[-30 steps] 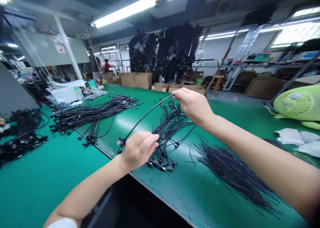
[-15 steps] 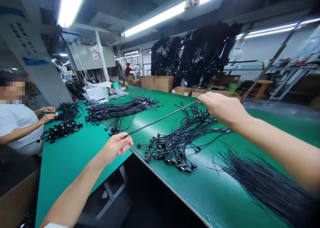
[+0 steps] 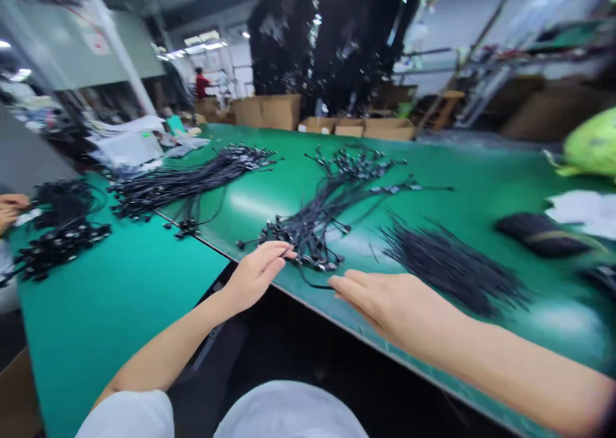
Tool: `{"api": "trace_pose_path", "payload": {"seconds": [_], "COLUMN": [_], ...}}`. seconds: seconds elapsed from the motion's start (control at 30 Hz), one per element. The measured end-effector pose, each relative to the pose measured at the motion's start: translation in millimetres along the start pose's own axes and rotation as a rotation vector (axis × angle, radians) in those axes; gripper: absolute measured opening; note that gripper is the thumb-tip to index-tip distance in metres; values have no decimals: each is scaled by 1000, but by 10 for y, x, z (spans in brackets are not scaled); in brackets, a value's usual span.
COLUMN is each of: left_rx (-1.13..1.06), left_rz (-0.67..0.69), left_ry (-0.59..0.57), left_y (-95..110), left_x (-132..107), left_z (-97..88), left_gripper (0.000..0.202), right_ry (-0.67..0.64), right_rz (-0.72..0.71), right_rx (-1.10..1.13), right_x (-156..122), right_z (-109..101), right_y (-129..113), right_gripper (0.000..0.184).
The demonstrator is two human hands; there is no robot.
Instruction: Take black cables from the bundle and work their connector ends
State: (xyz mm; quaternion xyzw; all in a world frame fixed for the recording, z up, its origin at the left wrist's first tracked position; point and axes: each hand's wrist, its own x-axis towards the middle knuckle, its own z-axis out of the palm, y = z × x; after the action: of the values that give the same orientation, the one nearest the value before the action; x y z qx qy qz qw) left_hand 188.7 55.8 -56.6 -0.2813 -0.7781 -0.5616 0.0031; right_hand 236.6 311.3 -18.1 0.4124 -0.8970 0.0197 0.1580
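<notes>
"Is the left hand [image 3: 255, 274] gripping anything?"

"No, it's staying open, with its fingers stretching out just beside the connectors of a tangled pile of black cables [image 3: 312, 233]."

"And the right hand [image 3: 385, 303]?"

"It's hovering open too, holding nothing, near a cable loop [image 3: 312, 283] trailing from that pile."

"Where's the pile sitting?"

"It's lying on a green workbench [image 3: 481, 168] near the front edge, beside a dense bundle of thin black wires [image 3: 447, 265]. A co-worker's hand [image 3: 9, 207] is showing at far left, near another cable heap [image 3: 62, 233]."
</notes>
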Motion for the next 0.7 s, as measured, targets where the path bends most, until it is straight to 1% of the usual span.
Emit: {"api": "trace_pose_path", "payload": {"seconds": [0.03, 0.07, 0.1, 0.13, 0.17, 0.2, 0.23, 0.27, 0.33, 0.4, 0.43, 0.47, 0.53, 0.6, 0.63, 0.67, 0.7], "left_rx": [-19, -114, -275, -468, -660, -827, -952, -1030, -1101, -1140, -1159, -1181, -1220, -1228, -1204, -1150, -1065], "left_rz": [-7, -45, -114, -208, -311, -408, -488, -553, -645, -702, -710, -698, -621, -524, -490, -468, -452], "left_ry": [-112, -229, -338, -423, -472, -488, -477, -458, -427, -376, -326, -258, -96, 33, 56, 51, 23], "left_y": [32, 62, 87, 105, 115, 118, 116, 108, 89, 73, 68, 65, 56, 32, 12, -15, -44], "left_x": [24, 43, 62, 84, 112, 144, 177, 209, 264, 304, 321, 337, 370, 406, 423, 437, 445], "left_z": [167, 314, 434, 528, 595, 638, 659, 661, 622, 538, 485, 430, 329, 286, 300, 342, 410], "left_gripper": [32, 32, 33, 33, 33, 32, 30, 27, 22, 21, 22, 25, 30, 32, 31, 31, 31], "right_ry": [-3, 2, 6, 1, -12, -24, -39, -57, -97, -124, -115, -79, 28, 120, 146, 152, 133], "right_rz": [20, 70, 143, 228, 316, 398, 467, 524, 618, 670, 686, 702, 730, 718, 664, 579, 471], "right_rx": [17, 20, 21, 31, 58, 100, 156, 218, 331, 418, 446, 458, 429, 311, 234, 165, 123], "right_x": [15, 30, 29, 3, -54, -141, -250, -376, -657, -948, -1088, -1216, -1412, -1494, -1485, -1446, -1380], "right_z": [-64, -115, -147, -155, -140, -108, -62, -9, 109, 230, 291, 350, 459, 543, 570, 583, 580], "right_y": [-83, -81, -8, 118, 270, 427, 570, 690, 852, 930, 946, 948, 901, 765, 661, 538, 403], "right_gripper": [20, 19, 19, 22, 25, 27, 29, 30, 31, 32, 30, 28, 22, 20, 20, 20, 22]}}
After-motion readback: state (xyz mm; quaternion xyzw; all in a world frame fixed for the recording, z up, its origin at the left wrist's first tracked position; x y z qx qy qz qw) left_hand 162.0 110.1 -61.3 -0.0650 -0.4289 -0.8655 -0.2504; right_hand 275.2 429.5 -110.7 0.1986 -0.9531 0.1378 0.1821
